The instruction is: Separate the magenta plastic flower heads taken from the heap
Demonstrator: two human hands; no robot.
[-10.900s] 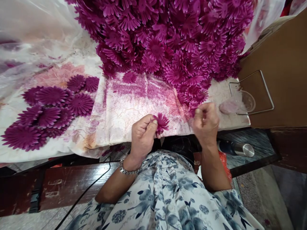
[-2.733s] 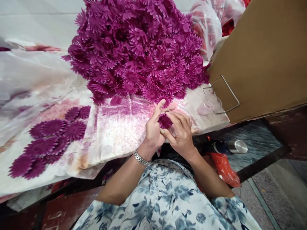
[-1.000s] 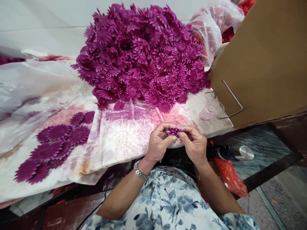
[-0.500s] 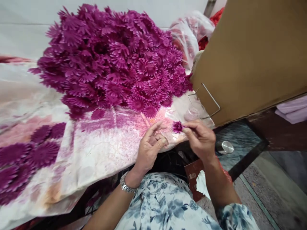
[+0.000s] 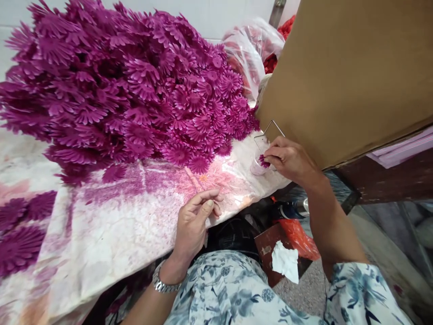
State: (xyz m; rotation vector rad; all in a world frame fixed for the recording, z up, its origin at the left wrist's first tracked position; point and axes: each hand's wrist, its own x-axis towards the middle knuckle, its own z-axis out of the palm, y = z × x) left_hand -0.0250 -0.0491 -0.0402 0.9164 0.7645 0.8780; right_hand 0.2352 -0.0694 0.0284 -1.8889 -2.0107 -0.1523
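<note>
A big heap of purple fabric flower pieces (image 5: 135, 95) covers the back of the cloth-covered table (image 5: 128, 221). My right hand (image 5: 287, 158) pinches a small purple flower piece (image 5: 263, 161) and holds it over a small clear cup (image 5: 257, 168) near the table's right end. My left hand (image 5: 194, 223) rests at the table's near edge, fingers loosely curled with thumb and forefinger close together; I see nothing in it. A metal watch sits on that wrist.
A brown cardboard sheet (image 5: 338, 76) leans at the right, with a wire frame (image 5: 269, 133) at its foot. Clear plastic bags (image 5: 250, 54) lie behind. Flat purple flowers (image 5: 23, 230) lie at the left. A bottle (image 5: 291, 210), red bag and white tissue (image 5: 285, 262) sit under the table.
Both hands held the small flower together a second ago. My left hand let go and stayed near the edge; my right hand carried the flower right to the clear cup. The view swung right.
</note>
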